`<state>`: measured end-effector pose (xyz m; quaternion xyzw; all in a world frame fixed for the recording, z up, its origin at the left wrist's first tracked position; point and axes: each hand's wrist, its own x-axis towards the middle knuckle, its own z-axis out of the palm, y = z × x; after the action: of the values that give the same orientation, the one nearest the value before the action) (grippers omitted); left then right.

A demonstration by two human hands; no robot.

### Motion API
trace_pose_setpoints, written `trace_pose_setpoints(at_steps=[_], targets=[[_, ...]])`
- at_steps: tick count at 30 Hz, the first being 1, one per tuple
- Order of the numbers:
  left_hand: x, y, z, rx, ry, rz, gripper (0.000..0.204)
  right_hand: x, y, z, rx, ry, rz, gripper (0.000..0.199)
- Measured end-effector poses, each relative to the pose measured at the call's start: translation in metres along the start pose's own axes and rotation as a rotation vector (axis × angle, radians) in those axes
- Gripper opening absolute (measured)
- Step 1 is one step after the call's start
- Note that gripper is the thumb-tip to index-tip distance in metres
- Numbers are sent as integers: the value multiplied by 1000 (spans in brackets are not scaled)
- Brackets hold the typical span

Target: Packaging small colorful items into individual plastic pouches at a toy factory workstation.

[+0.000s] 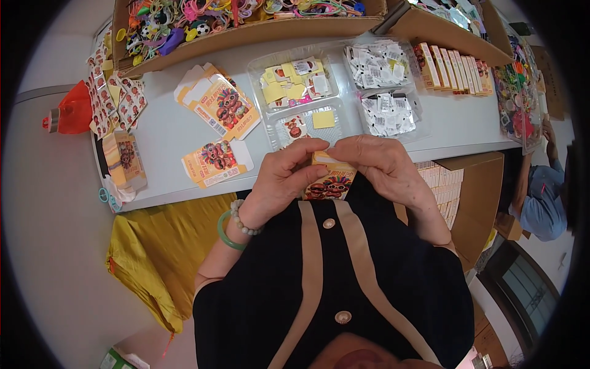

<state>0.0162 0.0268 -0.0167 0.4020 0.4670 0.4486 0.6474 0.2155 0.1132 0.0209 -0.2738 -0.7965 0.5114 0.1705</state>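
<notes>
Close to my chest, both hands work on a small orange-and-cream printed carton (330, 186). My left hand (287, 172) grips it from the left, thumb on the front face, with a bead bracelet and a green bangle at the wrist. My right hand (384, 165) is closed at the carton's top right edge, fingertips meeting the left ones over the top end. Just beyond the hands, a clear divided plastic tray (270, 136) holds cards, stickers and yellow paper slips. Flattened cartons (212, 163) lie to the left of it, more cartons (228, 107) behind them.
Clear trays of small white packets (387, 114) stand right of the middle, with a row of filled cartons (452, 67) beyond. A cardboard box of colourful trinkets (246, 31) lines the back. Scissors (109, 198) lie at the left edge. Another person (544, 197) is at the far right.
</notes>
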Motion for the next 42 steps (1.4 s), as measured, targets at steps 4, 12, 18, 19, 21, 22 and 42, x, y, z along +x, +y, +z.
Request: trace_pose_setpoints(at_steps=[4,12,18,19,21,22,42], targets=[[2,-2,-2,-5,1,-21,31,3,10,2,217,-1,120,34],[2,-3,-3,-6,-6,-9,30,6,5,-5,97,-68,29,32],[2,-1,-1,85,3,14,33,5,-2,-4,55,-100,53,32],[2,-2,1,88,0,14,33,3,-3,-2,25,-95,48,32],[0,-6,6,-113,120,4,32,1,-4,3,-5,-84,44,33],[0,-6,5,-113,109,2,32,-2,-3,5,-15,-72,43,32],[6,10,-4,-217,421,44,17,8,13,10,-551,375,-450,42]])
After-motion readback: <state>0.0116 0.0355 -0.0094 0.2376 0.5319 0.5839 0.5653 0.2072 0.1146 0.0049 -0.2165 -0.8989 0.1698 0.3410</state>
